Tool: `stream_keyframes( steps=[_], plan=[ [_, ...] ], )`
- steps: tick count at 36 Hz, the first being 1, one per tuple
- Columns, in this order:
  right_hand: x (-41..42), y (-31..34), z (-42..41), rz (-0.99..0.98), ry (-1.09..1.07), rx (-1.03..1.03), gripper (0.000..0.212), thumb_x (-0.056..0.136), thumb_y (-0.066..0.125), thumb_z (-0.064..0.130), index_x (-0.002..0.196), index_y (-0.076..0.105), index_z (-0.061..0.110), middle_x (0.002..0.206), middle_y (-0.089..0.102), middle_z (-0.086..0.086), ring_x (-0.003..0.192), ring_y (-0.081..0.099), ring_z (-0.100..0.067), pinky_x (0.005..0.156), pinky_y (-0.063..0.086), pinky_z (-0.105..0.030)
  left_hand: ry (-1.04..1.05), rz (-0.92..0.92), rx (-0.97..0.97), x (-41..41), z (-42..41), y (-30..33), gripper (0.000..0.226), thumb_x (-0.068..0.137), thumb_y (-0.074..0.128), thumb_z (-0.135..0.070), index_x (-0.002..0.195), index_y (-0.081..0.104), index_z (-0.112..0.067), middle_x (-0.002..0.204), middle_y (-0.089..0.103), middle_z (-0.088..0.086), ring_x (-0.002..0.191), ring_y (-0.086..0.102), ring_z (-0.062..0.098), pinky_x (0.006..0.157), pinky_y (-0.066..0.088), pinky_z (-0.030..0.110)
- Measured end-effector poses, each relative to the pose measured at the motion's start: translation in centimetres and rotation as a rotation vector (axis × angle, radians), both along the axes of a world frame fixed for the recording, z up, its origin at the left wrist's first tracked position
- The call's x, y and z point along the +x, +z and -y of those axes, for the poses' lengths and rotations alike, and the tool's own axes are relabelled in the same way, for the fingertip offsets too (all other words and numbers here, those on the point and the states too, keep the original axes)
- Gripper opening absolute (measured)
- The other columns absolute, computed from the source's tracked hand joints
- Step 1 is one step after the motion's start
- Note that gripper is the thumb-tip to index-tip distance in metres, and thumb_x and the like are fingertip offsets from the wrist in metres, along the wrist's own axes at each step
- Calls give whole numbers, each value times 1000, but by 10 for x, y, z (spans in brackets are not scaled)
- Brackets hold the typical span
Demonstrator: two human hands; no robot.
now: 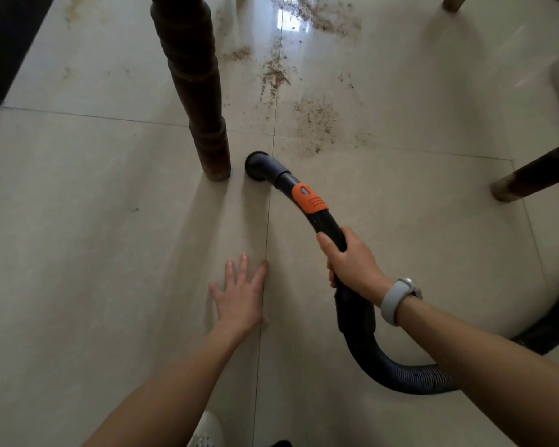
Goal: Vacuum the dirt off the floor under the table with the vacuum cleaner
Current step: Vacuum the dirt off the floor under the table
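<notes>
My right hand grips the black curved handle of the vacuum hose, which bears an orange slider. The round black nozzle rests on the pale tiled floor just right of a dark turned table leg. Brown dirt is scattered on the tiles beyond the nozzle, with more dirt farther back. My left hand lies flat on the floor with fingers spread, below and left of the nozzle.
A second dark leg slants in at the right edge, and another leg tip shows at the top right. The ribbed hose loops off along the right side. A white shoe shows at the bottom edge.
</notes>
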State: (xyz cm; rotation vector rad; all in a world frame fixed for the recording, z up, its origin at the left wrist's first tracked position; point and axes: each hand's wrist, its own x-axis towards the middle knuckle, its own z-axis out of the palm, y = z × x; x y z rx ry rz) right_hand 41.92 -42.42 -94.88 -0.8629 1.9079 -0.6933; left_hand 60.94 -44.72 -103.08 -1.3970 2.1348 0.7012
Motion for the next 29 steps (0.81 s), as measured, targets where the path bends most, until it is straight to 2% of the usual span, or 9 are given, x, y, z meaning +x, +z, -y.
stream_keyframes(
  steps=[4, 8, 11, 14, 16, 19, 24, 29],
  plan=[
    [0, 2, 6, 45, 41, 28, 21, 95, 52, 36, 103, 47, 16, 68, 54, -8, 48, 53, -20, 46, 47, -28, -1, -7, 0, 2, 0, 2, 113, 75, 77, -40, 151, -7, -36, 158, -22, 5, 145, -15, 34, 112, 14, 63],
    [23, -1, -7, -19, 129, 56, 24, 95, 53, 36, 107, 45, 17, 69, 54, -6, 48, 54, -20, 46, 47, -29, -5, -23, -11, 6, -1, 1, 112, 76, 74, -43, 151, -9, -35, 158, -23, 4, 145, -17, 32, 114, 12, 60],
    [33, 4, -19, -203, 267, 51, 29, 94, 53, 41, 110, 45, 18, 75, 60, -6, 60, 62, -28, 54, 52, -39, -32, -50, -46, 12, -3, -4, 110, 76, 72, -49, 151, -8, -36, 159, -19, 3, 146, -16, 31, 115, 10, 56],
    [47, 7, -23, -435, 423, 16, 40, 95, 49, 44, 122, 43, 16, 94, 65, -11, 83, 63, -35, 59, 39, -34, -39, -68, -65, 21, -7, -12, 103, 78, 67, -54, 151, -3, -35, 159, -17, 3, 146, -14, 30, 117, 5, 50],
    [57, 8, -16, -521, 487, -25, 42, 96, 46, 45, 125, 41, 17, 98, 65, -10, 84, 63, -33, 59, 33, -31, -46, -70, -97, 27, -10, -16, 99, 80, 64, -56, 152, 0, -32, 160, -13, 4, 147, -12, 29, 116, 4, 48],
    [69, 9, 2, -607, 523, -90, 42, 97, 44, 45, 126, 40, 16, 97, 65, -9, 82, 64, -32, 59, 33, -30, -58, -91, -113, 34, -13, -17, 94, 83, 60, -56, 152, 2, -30, 161, -10, 5, 147, -11, 28, 117, 3, 47],
    [70, 11, 8, -589, 511, -90, 40, 96, 46, 45, 124, 41, 16, 95, 63, -6, 80, 64, -27, 61, 43, -32, -83, -79, -120, 43, -10, -14, 91, 85, 58, -56, 152, 2, -32, 161, -9, 5, 147, -9, 26, 117, 6, 47],
    [39, 14, -21, -566, 427, -19, 39, 95, 49, 45, 121, 42, 18, 86, 57, -5, 81, 63, -30, 59, 35, -30, -56, -65, -75, 37, -8, -10, 94, 83, 62, -51, 152, 0, -33, 160, -14, 6, 147, -12, 29, 116, 6, 50]
  ],
)
